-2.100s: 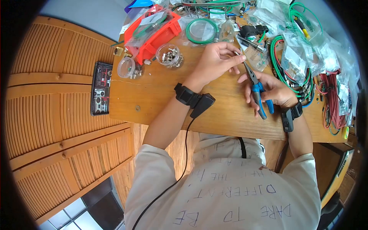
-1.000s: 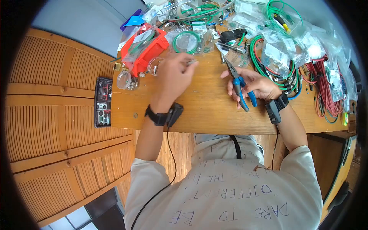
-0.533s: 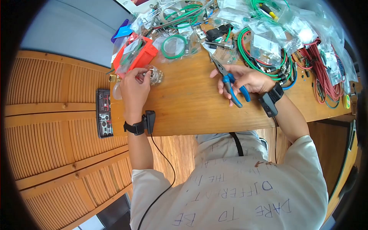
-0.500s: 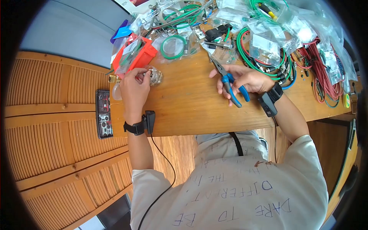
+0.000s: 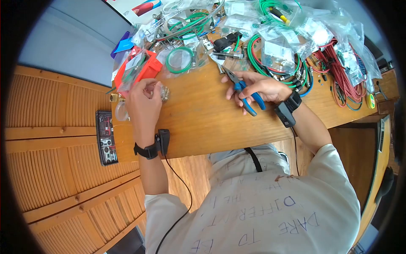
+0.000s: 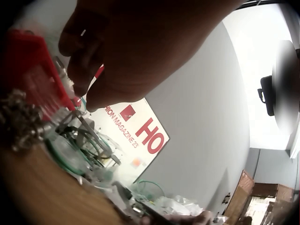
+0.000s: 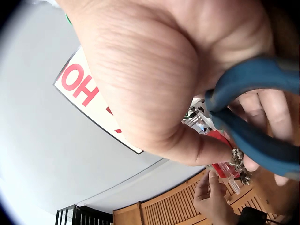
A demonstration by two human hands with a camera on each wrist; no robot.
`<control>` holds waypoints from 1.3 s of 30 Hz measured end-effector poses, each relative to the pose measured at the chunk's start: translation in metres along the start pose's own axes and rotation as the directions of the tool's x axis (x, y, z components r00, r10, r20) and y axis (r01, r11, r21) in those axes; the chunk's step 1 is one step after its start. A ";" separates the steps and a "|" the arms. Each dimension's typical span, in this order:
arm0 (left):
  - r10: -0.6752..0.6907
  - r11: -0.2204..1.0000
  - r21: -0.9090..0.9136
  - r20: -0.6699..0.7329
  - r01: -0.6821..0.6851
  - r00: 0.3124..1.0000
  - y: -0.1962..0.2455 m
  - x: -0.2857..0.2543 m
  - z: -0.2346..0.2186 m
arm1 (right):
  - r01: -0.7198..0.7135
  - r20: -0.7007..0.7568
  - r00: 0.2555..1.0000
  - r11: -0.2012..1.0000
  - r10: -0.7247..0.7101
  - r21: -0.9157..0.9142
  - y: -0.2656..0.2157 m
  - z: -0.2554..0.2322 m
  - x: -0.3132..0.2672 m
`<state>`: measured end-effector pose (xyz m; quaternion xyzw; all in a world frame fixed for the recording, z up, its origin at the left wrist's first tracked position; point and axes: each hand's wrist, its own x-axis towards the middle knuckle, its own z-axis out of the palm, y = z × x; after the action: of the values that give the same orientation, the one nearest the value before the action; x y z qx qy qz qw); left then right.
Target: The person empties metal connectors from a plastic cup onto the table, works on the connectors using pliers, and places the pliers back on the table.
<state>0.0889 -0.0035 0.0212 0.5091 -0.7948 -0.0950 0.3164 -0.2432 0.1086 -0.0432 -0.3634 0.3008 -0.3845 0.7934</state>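
My right hand (image 5: pixel 264 88) holds long-nose pliers (image 5: pixel 237 84) with blue handles, their dark nose pointing up and left. In the right wrist view the blue handles (image 7: pixel 262 145) cross between thumb and fingers. My left hand (image 5: pixel 144 106) is at a clear jar (image 5: pixel 165 92) of small metal connectors, its fingers bent over the near side of the rim. The left wrist view shows the heap of connectors (image 6: pixel 23 122) beside the shadowed fingers (image 6: pixel 77 79). Whether a connector is between those fingertips I cannot tell.
A red bin (image 5: pixel 146 70) with bagged cable stands behind the jar. Near the left table edge lies a clear lid or tub (image 5: pixel 122 111). Green cable coils (image 5: pixel 179 59), plastic bags (image 5: pixel 277 55) and a red cable bundle (image 5: pixel 344 80) crowd the back and right.
My left hand has swung left from near the pliers' nose to the jar, bringing a small metal piece, which no longer shows. My right hand keeps the pliers. The head view has shifted.
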 end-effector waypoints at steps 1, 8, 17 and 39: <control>0.002 1.000 -0.010 -0.001 -0.002 1.000 0.006 -0.003 0.001 | -0.001 -0.008 1.000 1.000 0.001 -0.006 -0.002 0.003 -0.001; 0.047 0.617 -0.729 0.411 0.297 0.910 0.036 -0.009 0.059 | -0.157 -0.406 0.914 0.907 -0.016 -0.390 -0.018 0.027 0.002; 0.075 0.349 -0.811 0.524 0.470 0.848 0.032 0.002 0.111 | -0.340 -0.431 0.755 0.267 -0.494 -0.902 -0.008 0.036 0.017; 0.142 0.488 -0.862 0.231 0.135 0.963 0.010 -0.002 0.130 | -0.375 -0.370 0.675 0.136 -0.638 -0.917 0.006 0.029 0.024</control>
<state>0.0037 -0.0194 -0.0764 0.2590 -0.6731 -0.5519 0.4186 -0.2066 0.1014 -0.0368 -0.6303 0.7161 -0.2753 0.1190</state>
